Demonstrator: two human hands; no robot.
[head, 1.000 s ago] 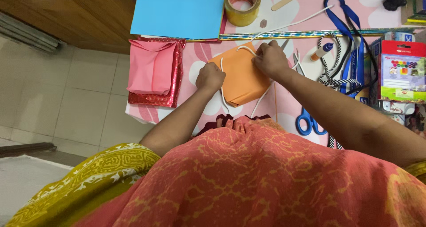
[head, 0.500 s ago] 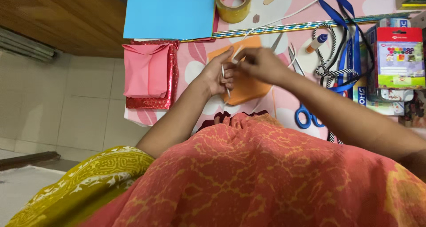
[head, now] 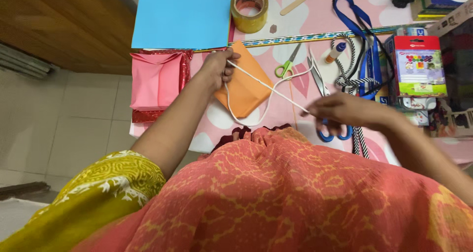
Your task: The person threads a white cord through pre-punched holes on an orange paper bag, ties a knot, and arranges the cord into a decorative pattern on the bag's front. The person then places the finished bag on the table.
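A white cord [head: 266, 86] is being held taut between both hands above an orange paper packet [head: 242, 86], which is lying on the pink flowered table [head: 300, 23]. One end is being gripped in the closed left hand [head: 217, 67] at the packet's upper left corner; the other is being pinched by the fingers of the right hand [head: 340, 111], near the blue-handled scissors [head: 335, 132]. A pink folded packet [head: 152, 80] on red glitter paper [head: 185, 72] is being left at the table's left edge, below a blue sheet [head: 182, 15]. A red-topped rectangular box [head: 420, 65] with a green-and-white label is lying at the right.
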